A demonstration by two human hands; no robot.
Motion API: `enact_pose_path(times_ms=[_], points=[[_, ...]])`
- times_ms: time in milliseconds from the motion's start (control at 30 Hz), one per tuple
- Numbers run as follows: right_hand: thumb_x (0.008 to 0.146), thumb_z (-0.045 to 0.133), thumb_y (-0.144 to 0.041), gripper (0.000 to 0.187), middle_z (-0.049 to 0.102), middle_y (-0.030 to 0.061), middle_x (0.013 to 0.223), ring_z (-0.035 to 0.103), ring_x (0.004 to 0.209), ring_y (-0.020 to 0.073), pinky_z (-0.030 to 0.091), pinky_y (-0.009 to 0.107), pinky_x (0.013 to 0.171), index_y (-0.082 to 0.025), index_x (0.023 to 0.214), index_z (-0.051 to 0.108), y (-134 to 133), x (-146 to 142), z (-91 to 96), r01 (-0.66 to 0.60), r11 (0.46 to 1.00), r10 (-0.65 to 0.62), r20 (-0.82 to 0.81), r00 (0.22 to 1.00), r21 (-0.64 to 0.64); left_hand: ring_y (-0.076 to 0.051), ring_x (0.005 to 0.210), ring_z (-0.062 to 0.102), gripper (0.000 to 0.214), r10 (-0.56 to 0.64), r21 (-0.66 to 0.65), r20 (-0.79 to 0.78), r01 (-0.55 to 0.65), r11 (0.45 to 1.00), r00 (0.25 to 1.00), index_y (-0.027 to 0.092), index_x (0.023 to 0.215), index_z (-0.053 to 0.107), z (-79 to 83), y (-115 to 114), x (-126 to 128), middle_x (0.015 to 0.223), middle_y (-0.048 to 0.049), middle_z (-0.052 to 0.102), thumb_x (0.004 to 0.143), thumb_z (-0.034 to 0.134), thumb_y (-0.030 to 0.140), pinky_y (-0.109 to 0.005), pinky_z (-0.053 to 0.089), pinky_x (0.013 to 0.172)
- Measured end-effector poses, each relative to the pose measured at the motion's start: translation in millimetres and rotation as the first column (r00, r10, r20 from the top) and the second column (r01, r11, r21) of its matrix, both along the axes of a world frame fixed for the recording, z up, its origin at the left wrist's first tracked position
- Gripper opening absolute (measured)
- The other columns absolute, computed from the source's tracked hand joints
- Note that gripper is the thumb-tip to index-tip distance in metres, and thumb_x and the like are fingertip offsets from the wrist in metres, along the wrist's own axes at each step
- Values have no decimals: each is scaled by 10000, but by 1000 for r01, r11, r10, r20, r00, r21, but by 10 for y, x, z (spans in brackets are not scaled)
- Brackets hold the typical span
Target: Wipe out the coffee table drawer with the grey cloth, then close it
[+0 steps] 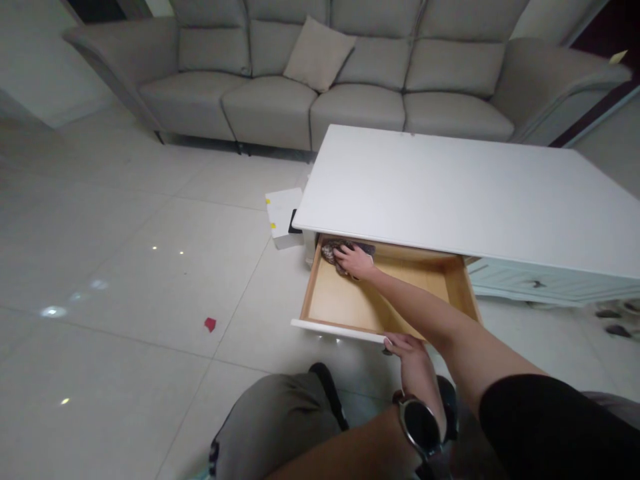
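A white-fronted drawer [350, 303] with a light wooden inside is pulled out of the coffee table [450, 187]. My right hand [354, 261] reaches across to its back left corner, fingers curled over a dark patterned item [330, 251] that looks like bunched cloth. The palm hides part of this item, so its exact kind does not show. At the drawer's front edge, my left hand [406, 347] has its fingers hooked over the top of the panel beside a dark knob [387, 351]. A watch [421, 425] is on the left wrist.
A grey sofa [270, 110] with a beige cushion [320, 53] stands behind the table. On the tiled floor, a white box [285, 203] with a black object on it lies left of the table; a red scrap [210, 325] is nearer. Shoes [617, 330] lie at right.
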State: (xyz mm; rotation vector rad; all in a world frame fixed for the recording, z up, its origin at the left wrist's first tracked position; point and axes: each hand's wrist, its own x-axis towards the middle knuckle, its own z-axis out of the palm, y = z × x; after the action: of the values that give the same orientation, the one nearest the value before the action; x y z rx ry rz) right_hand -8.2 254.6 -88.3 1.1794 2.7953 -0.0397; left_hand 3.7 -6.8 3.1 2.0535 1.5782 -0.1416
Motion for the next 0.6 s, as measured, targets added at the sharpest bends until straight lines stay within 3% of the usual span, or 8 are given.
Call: enact_pose_path(times_ms=[100,233,300,400,500,600], points=[[960,460,-143,324,581,130,1381,427,1272,312,405,451,981,-199,1097,749,-168,509,27,67,998,-68,85,994,3,-422,1295,580,529,-64,29,-224,72,997,973,78,1406,618,0,24,47,1364,-261,628,911,440,22,-540,515,1058],[952,478,-159,304,590,145,1347,453,1234,322,427,414,887,-219,1027,766,-484,1414,45,261,965,-263,192,946,36,-447,1290,577,502,-64,52,-220,77,996,973,98,1393,635,-38,21,87,1346,-283,631,917,484,58,-586,521,1026],[927,501,-146,299,600,163,1316,482,1185,324,435,411,869,-226,1004,778,-655,1823,74,443,893,-449,210,868,78,-439,1290,580,516,-67,66,-240,85,994,969,112,1391,637,-57,9,88,1339,-266,644,906,478,38,-591,530,1007],[875,555,-146,321,614,162,1266,479,1156,330,459,419,854,-261,1079,775,-929,2240,170,595,789,-611,105,784,153,-427,1294,578,510,-76,105,-261,107,989,962,67,1377,633,-79,-10,76,1309,-274,657,908,438,19,-568,539,992],[837,574,-185,391,593,131,1305,456,1181,332,480,422,872,-278,1175,746,-1176,2408,265,709,672,-696,-142,703,216,-427,1308,564,482,-70,129,-257,106,986,964,8,1348,634,-96,-20,68,1291,-306,651,933,390,33,-551,532,1002],[827,513,-203,409,599,133,1241,495,1133,308,472,431,938,-225,1169,736,-1285,2409,249,855,488,-758,-401,514,174,-418,1313,563,489,-70,125,-274,108,986,959,27,1355,633,-105,-16,75,1301,-291,651,937,379,29,-559,526,1007]])
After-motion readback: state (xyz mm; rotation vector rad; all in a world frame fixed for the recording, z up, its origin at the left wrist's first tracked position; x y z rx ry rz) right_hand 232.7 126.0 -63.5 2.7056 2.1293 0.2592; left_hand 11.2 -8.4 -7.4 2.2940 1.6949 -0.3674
